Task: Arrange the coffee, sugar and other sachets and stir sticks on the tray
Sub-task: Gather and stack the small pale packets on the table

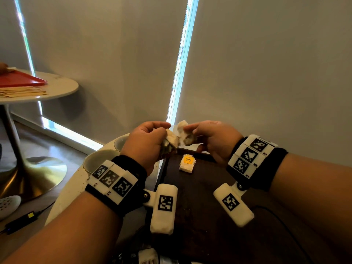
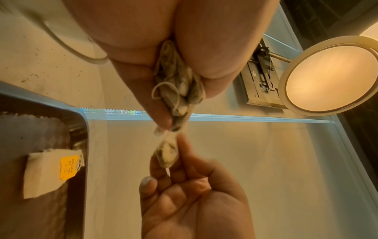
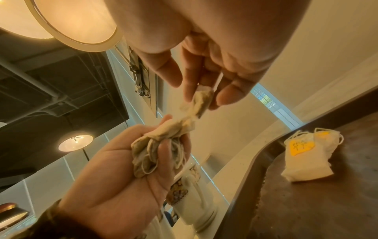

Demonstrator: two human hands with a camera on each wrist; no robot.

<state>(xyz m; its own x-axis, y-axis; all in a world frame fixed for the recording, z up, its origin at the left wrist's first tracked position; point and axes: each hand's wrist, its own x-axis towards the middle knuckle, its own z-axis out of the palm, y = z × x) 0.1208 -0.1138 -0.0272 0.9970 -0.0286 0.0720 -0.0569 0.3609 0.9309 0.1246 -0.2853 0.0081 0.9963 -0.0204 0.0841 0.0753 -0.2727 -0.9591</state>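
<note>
Both hands are raised over the dark tray (image 1: 209, 197): the left hand (image 1: 146, 141) clutches a tangled bunch of tea bags (image 3: 155, 145) and strings, while the right hand (image 1: 211, 138) pinches one tea bag (image 2: 166, 153) at the bunch's end. This looks like the separating step. Next, that bag needs teasing free of the strings, then laying beside the yellow-tagged tea bag (image 1: 187, 163) already on the tray.

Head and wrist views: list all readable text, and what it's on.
"RELAX": on the orange tag of the tea bag lying on the dark tray; the marks under it are too small to read.
Barcode label at the head view's bottom edge: unreadable.
Wrist band markers: coded patterns only, no words.
</note>
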